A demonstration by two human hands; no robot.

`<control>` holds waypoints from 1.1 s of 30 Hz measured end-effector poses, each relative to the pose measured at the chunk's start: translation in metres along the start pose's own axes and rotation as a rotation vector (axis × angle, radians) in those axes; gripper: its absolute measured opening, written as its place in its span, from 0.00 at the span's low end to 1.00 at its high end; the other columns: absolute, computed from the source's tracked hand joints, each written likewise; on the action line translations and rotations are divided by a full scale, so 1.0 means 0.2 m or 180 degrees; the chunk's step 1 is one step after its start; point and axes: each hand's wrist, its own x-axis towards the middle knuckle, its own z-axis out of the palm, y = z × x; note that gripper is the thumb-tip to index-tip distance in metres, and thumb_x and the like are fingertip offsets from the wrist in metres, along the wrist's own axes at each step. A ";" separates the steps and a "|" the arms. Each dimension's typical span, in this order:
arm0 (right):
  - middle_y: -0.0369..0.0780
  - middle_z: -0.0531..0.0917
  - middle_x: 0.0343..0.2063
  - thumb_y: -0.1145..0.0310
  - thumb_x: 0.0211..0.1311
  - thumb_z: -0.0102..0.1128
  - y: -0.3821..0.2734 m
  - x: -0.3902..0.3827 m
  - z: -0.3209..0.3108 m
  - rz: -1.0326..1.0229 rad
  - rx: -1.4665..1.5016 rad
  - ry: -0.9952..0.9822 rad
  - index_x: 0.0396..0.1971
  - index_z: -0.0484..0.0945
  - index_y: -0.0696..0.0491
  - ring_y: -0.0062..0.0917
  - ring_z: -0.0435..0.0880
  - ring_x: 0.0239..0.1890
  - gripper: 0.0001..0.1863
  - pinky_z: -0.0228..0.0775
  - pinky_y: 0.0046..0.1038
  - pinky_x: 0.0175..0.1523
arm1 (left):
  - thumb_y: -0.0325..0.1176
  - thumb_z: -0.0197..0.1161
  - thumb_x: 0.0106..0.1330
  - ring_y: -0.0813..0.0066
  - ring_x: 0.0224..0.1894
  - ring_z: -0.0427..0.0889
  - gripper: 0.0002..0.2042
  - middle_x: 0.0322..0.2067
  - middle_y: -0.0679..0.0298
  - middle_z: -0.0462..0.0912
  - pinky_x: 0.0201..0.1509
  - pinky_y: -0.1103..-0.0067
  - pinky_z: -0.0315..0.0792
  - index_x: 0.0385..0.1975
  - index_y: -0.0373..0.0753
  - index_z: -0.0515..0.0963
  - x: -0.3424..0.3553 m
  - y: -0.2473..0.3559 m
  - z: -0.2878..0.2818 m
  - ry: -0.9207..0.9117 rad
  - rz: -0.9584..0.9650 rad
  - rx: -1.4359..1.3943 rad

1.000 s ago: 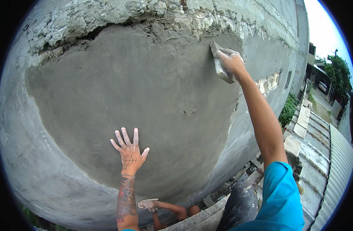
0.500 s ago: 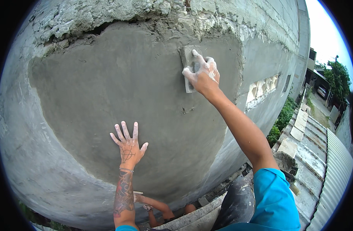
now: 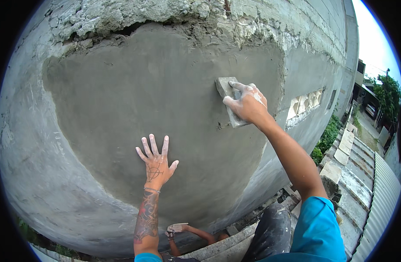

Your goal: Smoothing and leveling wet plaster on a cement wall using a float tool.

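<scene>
Soft daylight spreads evenly over the grey plaster patch (image 3: 121, 96), with dark shadow in the crack (image 3: 134, 29) along its upper edge. The sky (image 3: 371, 35) burns out to nearly white. Fisheye distortion bows the concrete wall (image 3: 25, 166) and corrugated roofing (image 3: 383, 194); bluish fringing borders the black rim. The distant tree (image 3: 387, 92) looks soft.

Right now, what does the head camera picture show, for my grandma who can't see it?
A person's dusty right hand holds a flat grey rectangular float against a dark grey plaster patch on a pale grey wall. The tattooed left hand is spread open, lower down.
</scene>
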 end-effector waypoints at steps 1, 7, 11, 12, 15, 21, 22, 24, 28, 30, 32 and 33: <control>0.48 0.75 0.41 0.46 0.49 0.58 0.02 0.00 -0.02 -0.0011 0.0135 0.0022 0.56 0.74 0.47 0.40 0.75 0.48 0.34 0.68 0.37 0.54 | 0.53 0.68 0.52 0.35 0.70 0.28 0.49 0.69 0.40 0.31 0.65 0.40 0.27 0.70 0.47 0.45 0.00 0.01 0.01 0.0002 -0.0013 0.0007; 0.51 0.77 0.44 0.47 0.51 0.57 -0.14 0.17 0.00 0.0142 0.0541 0.0952 0.56 0.75 0.47 0.42 0.76 0.49 0.32 0.66 0.35 0.56 | 0.53 0.68 0.52 0.34 0.69 0.27 0.49 0.69 0.40 0.31 0.65 0.39 0.27 0.70 0.47 0.44 0.04 0.06 0.05 0.0130 -0.0013 -0.0033; 0.53 0.77 0.47 0.44 0.49 0.58 -0.04 -0.06 0.05 -0.0142 -0.0123 -0.0375 0.58 0.72 0.48 0.42 0.75 0.52 0.37 0.67 0.35 0.58 | 0.53 0.67 0.52 0.33 0.69 0.26 0.50 0.68 0.39 0.30 0.65 0.39 0.26 0.71 0.46 0.43 -0.01 0.01 0.02 0.0058 -0.0079 0.0000; 0.51 0.78 0.48 0.45 0.47 0.57 0.04 0.00 0.00 -0.0072 0.0225 -0.0470 0.59 0.73 0.48 0.38 0.76 0.54 0.37 0.66 0.33 0.60 | 0.53 0.67 0.52 0.33 0.69 0.26 0.50 0.68 0.39 0.30 0.65 0.39 0.26 0.71 0.46 0.43 0.00 0.03 0.02 0.0083 -0.0073 -0.0014; 0.45 0.80 0.49 0.46 0.46 0.56 -0.02 0.20 -0.20 0.0282 0.0866 0.0513 0.57 0.74 0.51 0.34 0.77 0.53 0.37 0.68 0.33 0.58 | 0.52 0.68 0.52 0.34 0.69 0.26 0.50 0.68 0.39 0.29 0.65 0.40 0.26 0.70 0.46 0.44 0.04 0.07 0.03 0.0089 0.0004 -0.0017; 0.50 0.77 0.49 0.45 0.47 0.57 -0.16 -0.02 -0.03 -0.0201 0.0043 -0.0174 0.56 0.75 0.49 0.36 0.74 0.54 0.36 0.66 0.34 0.58 | 0.52 0.68 0.52 0.34 0.69 0.25 0.50 0.69 0.40 0.29 0.65 0.40 0.26 0.71 0.46 0.43 -0.01 0.01 -0.01 -0.0010 -0.0128 0.0021; 0.50 0.77 0.48 0.45 0.46 0.58 -0.07 -0.01 -0.04 -0.0212 0.0115 -0.0227 0.55 0.75 0.48 0.36 0.75 0.54 0.36 0.66 0.33 0.59 | 0.52 0.68 0.52 0.34 0.69 0.25 0.50 0.69 0.39 0.29 0.65 0.40 0.26 0.71 0.46 0.43 0.00 0.03 -0.01 -0.0055 -0.0117 -0.0010; 0.50 0.79 0.47 0.45 0.43 0.58 0.06 0.07 -0.12 0.0034 0.0412 0.0250 0.54 0.77 0.48 0.36 0.76 0.53 0.36 0.66 0.33 0.59 | 0.52 0.68 0.52 0.34 0.69 0.25 0.50 0.69 0.39 0.29 0.65 0.40 0.26 0.71 0.46 0.42 0.04 0.06 0.00 -0.0085 -0.0072 -0.0061; 0.48 0.79 0.45 0.45 0.48 0.56 0.03 0.30 -0.18 0.0097 0.0509 0.0746 0.56 0.74 0.49 0.36 0.74 0.53 0.35 0.65 0.34 0.58 | 0.52 0.67 0.53 0.33 0.69 0.25 0.50 0.69 0.39 0.29 0.65 0.39 0.26 0.71 0.46 0.42 0.04 0.07 0.03 0.0012 0.0004 -0.0065; 0.49 0.76 0.46 0.45 0.48 0.57 -0.01 0.14 -0.06 0.0141 0.0253 0.0392 0.58 0.72 0.47 0.37 0.73 0.54 0.36 0.66 0.33 0.58 | 0.52 0.67 0.53 0.33 0.69 0.25 0.50 0.69 0.39 0.29 0.64 0.39 0.26 0.71 0.46 0.42 0.01 0.05 0.03 0.0007 -0.0053 -0.0033; 0.49 0.76 0.47 0.44 0.47 0.57 0.06 -0.07 0.03 -0.0030 -0.0057 -0.0469 0.56 0.74 0.45 0.39 0.75 0.53 0.35 0.65 0.33 0.60 | 0.53 0.67 0.53 0.32 0.69 0.25 0.50 0.68 0.39 0.29 0.64 0.39 0.26 0.71 0.46 0.42 -0.01 0.02 0.03 -0.0044 -0.0124 0.0064; 0.49 0.76 0.47 0.44 0.47 0.57 0.10 -0.06 0.01 -0.0033 -0.0075 -0.0449 0.56 0.74 0.45 0.39 0.75 0.53 0.35 0.65 0.33 0.60 | 0.53 0.67 0.53 0.32 0.69 0.25 0.50 0.68 0.39 0.29 0.64 0.39 0.26 0.71 0.46 0.42 0.00 0.03 0.03 -0.0022 -0.0120 0.0048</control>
